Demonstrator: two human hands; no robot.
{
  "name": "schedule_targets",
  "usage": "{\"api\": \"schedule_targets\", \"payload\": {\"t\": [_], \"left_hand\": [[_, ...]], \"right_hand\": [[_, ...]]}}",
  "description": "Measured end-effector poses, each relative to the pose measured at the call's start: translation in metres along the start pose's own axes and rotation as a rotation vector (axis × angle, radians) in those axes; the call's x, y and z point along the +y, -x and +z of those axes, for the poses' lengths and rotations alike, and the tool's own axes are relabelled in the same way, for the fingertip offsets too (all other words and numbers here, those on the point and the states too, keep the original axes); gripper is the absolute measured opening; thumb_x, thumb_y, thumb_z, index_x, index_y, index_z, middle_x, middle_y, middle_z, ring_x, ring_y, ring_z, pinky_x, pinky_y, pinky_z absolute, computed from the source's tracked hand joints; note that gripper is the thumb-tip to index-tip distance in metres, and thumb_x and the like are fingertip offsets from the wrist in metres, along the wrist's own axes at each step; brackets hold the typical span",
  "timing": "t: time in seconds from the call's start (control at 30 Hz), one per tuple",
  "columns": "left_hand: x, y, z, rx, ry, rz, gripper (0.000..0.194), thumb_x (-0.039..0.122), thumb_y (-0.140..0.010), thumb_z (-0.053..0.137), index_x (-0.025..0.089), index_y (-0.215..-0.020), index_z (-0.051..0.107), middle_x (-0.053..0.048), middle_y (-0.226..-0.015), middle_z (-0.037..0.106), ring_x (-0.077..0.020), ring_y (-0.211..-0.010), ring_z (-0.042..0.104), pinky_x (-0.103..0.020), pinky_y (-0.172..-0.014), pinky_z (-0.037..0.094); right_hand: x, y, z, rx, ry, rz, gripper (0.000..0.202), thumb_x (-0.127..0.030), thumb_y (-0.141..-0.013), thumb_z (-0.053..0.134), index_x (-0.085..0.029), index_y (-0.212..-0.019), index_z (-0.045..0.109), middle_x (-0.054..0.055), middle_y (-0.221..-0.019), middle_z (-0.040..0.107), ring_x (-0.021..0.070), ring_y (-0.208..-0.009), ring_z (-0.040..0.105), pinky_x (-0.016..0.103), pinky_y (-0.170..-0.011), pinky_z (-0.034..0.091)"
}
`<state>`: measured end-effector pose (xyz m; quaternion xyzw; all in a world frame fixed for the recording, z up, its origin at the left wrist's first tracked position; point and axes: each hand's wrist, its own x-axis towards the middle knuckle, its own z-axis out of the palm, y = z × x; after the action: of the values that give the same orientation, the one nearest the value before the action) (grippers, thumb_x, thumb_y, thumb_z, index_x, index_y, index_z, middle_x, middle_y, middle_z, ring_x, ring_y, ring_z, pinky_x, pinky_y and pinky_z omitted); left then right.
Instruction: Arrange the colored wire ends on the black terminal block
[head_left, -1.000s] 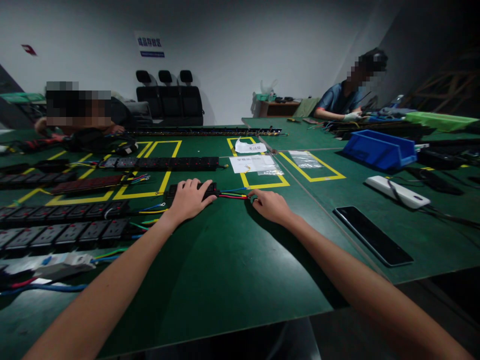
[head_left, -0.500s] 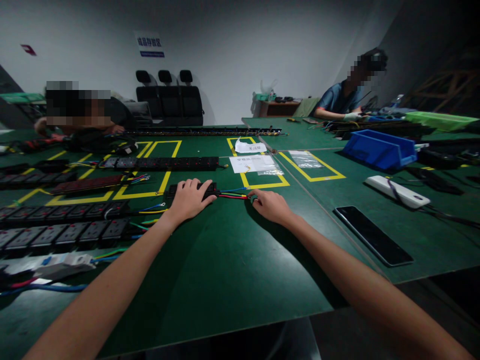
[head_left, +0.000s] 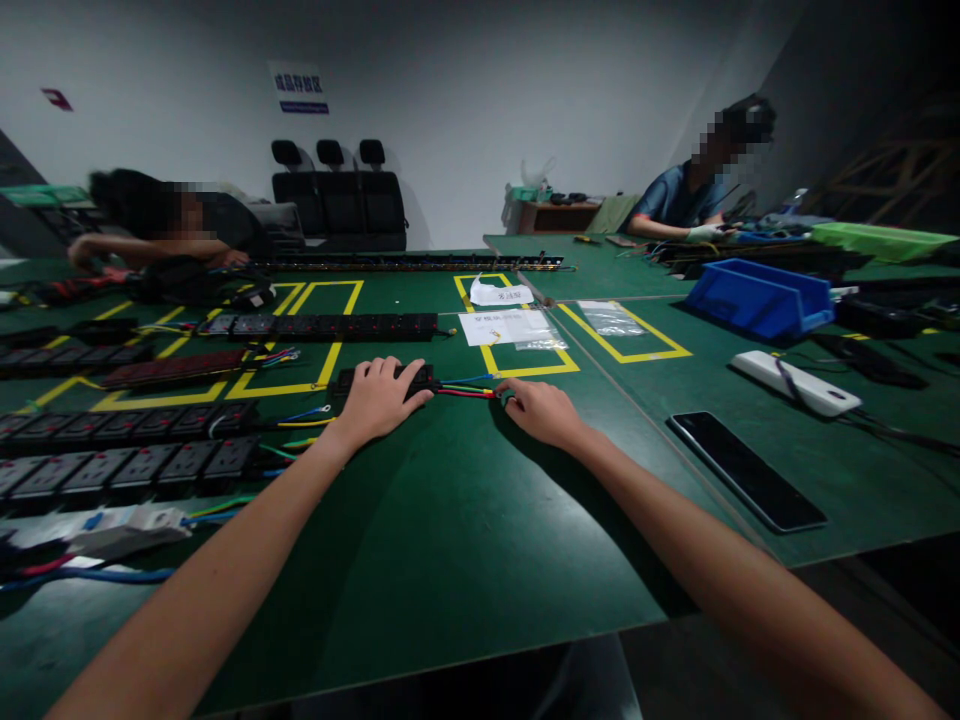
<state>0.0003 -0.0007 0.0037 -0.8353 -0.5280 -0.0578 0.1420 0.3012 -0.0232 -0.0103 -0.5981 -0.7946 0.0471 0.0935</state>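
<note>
My left hand [head_left: 381,402] lies over a short black socket module [head_left: 343,383], its fingers on the far side and the thumb along the near right end. Most of that module is hidden under the palm. From its right end run red and green-yellow wires [head_left: 463,393]. My right hand [head_left: 546,412] is closed in a pinch at the far tips of these wires. A thin blue wire [head_left: 466,380] stretches just behind them, its end close to my right fingers. What exactly sits between those fingertips is partly hidden.
Rows of black socket strips [head_left: 127,470] with loose wires fill the left side. Paper labels [head_left: 506,328] lie ahead. A phone [head_left: 746,470], a white power bank-like block [head_left: 795,383] and a blue bin [head_left: 757,300] are at right. Two people work across the table.
Both my hands keep their places on the module and the wires. The person at far left has shifted their head slightly.
</note>
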Motion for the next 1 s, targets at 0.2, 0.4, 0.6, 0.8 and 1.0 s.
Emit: {"api": "schedule_targets", "payload": {"t": [0.2,0.4,0.6,0.8,1.0], "left_hand": [[0.0011,-0.0002,-0.0004,-0.011,-0.01,-0.017,0.075,0.068,-0.106,0.024,0.022,-0.159,0.049,-0.021,-0.132,0.061,-0.0389,-0.118,0.054,-0.048,-0.096,0.039],[0.0003,-0.0005,0.0,-0.015,-0.026,-0.01,0.074,0.068,-0.107,0.024,0.022,-0.159,0.048,-0.021,-0.132,0.061,-0.0377,-0.119,0.055,-0.048,-0.096,0.039],[0.0007,-0.0003,-0.0012,-0.011,0.0,-0.01,0.075,0.069,-0.106,0.024,0.022,-0.159,0.048,-0.021,-0.131,0.061,-0.0381,-0.119,0.055,-0.049,-0.097,0.039],[0.0004,-0.0005,0.0,-0.007,0.007,-0.017,0.075,0.069,-0.106,0.023,0.022,-0.158,0.049,-0.021,-0.131,0.061,-0.0384,-0.119,0.055,-0.049,-0.097,0.039],[0.0,-0.0005,0.0006,-0.004,-0.019,-0.004,0.074,0.068,-0.106,0.024,0.022,-0.159,0.048,-0.021,-0.131,0.061,-0.0378,-0.118,0.055,-0.049,-0.096,0.04]], "right_hand": [[0.0001,0.0,0.0005,0.005,0.005,-0.006,0.041,-0.023,-0.099,0.047,-0.028,-0.134,0.067,0.007,-0.112,0.078,0.026,-0.098,0.072,0.03,-0.074,0.045],[-0.0003,-0.0001,-0.0001,-0.003,0.007,0.001,0.041,-0.023,-0.099,0.047,-0.028,-0.134,0.067,0.006,-0.111,0.078,0.0262,-0.098,0.072,0.03,-0.074,0.045],[-0.0008,0.001,-0.0013,0.004,-0.009,-0.008,0.039,-0.023,-0.099,0.048,-0.028,-0.133,0.067,0.006,-0.116,0.078,0.0262,-0.1,0.072,0.03,-0.073,0.044],[-0.001,0.0008,-0.0014,0.004,-0.007,-0.005,0.039,-0.023,-0.1,0.048,-0.028,-0.133,0.068,0.006,-0.117,0.078,0.0263,-0.101,0.072,0.03,-0.074,0.044],[-0.0016,0.0008,-0.0017,-0.002,-0.006,-0.006,0.04,-0.023,-0.099,0.047,-0.028,-0.134,0.067,0.007,-0.115,0.078,0.0263,-0.1,0.072,0.03,-0.074,0.045]]}}
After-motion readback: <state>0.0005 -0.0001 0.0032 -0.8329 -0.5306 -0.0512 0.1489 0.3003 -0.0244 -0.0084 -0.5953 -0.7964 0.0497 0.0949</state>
